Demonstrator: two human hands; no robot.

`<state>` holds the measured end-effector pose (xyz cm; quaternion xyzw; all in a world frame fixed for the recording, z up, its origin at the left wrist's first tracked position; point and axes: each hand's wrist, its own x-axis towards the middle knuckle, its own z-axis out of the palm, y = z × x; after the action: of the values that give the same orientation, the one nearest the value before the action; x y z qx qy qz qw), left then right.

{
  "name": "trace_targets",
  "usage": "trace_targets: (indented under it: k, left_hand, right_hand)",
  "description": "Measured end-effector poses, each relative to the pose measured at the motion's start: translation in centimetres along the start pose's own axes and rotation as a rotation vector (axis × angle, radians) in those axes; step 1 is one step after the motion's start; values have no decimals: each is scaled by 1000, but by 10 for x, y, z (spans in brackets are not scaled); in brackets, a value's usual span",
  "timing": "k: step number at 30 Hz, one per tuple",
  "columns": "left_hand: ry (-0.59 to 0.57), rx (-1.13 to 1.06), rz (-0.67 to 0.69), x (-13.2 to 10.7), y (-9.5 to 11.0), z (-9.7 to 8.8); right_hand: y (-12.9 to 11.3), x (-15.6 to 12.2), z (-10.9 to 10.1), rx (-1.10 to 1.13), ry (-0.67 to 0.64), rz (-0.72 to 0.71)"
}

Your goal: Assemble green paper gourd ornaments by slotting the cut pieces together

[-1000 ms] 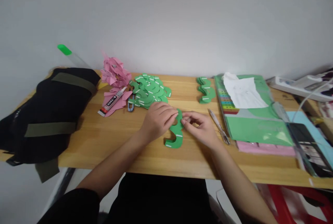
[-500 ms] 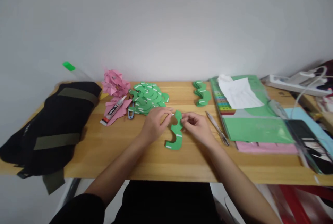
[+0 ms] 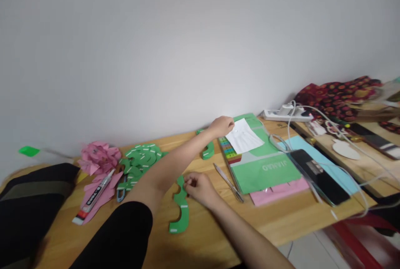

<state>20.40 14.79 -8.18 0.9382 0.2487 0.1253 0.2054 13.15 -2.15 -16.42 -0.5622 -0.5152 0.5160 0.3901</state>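
While the right hand (image 3: 198,187) pinches the green cutout (image 3: 180,218), the left hand (image 3: 222,126) reaches the white paper (image 3: 245,139), grip unclear, probably discarding something; next needs clean release.

Tabletop (image 3: 259,223) left open at near end of pen (image 3: 228,183), passage blocked rightward by green folder (image 3: 265,177), leftward by the right hand (image 3: 199,187)

L fingers (image 3: 230,124) – by white ppr (image 3: 246,139)

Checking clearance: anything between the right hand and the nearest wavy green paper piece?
Nothing visible: the right hand is at the right edge of the green piece. The bare left forearm passes by its far end, not between.
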Motion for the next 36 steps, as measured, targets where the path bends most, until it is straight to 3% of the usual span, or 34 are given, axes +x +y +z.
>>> trace_targets:
  k: [6, 12, 15, 18, 21, 25, 27, 30, 36]
  left_hand:
    - [-111, 101, -3, 16, 5, 4]
    - [-115, 144, -40, 25, 16, -4]
    - [-77, 120, -41, 19, 26, -13]
    - [10, 58, -33, -21, 33, -28]
    - [125, -25, -63, -101, 29, -36]
    - [349, -127, -319, -224, 13, -23]
    - [414, -212, -464, -266, 7, -8]
    - [384, -411, -554, -293, 3, 14]
    - [392, -721, -580, -292, 4, 29]
  right_hand:
    - [0, -1, 0, 18, -13, 14]
    - [-4, -1, -1, 10, -10, 48]
    - [-4, 0, -2, 7, -45, 75]
    - [-2, 2, -7, 24, -90, 102]
    - [-4, 3, -13, 84, -84, 107]
    - [-10, 1, -19, 229, -51, 82]
    - [-13, 0, -19, 301, -28, 82]
    - [-16, -3, -16, 357, -21, 95]
    - [-22, -9, -9, 339, -30, 110]
